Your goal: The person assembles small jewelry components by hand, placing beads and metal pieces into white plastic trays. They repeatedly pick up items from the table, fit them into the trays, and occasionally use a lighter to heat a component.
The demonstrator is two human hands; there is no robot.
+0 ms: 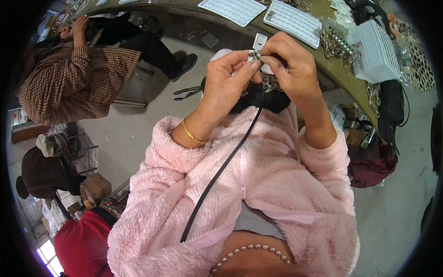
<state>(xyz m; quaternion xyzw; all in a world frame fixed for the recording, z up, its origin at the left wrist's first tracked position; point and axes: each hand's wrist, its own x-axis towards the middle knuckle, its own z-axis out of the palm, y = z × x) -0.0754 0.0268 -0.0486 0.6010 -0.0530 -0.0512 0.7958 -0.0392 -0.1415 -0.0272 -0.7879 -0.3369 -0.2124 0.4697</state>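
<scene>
We hold both forearms (pixel 319 122) angled inward, our pinching left hand (pixel 228 74) close beside our right hand (pixel 294 60), whose fingers (pixel 278 46) curl

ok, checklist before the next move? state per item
1. Left grip on the small white piece: ok, pinched between thumb and fingers.
2. Right grip at the piece: ok for position, fingertips close by; firm hold cannot tell.
3. Metal clump near: ok, just below the fingertips in view.
4. Black cable clear of the clump: cannot tell, it runs up the pink jacket toward it.
5. White tray on the table: ok.
</scene>
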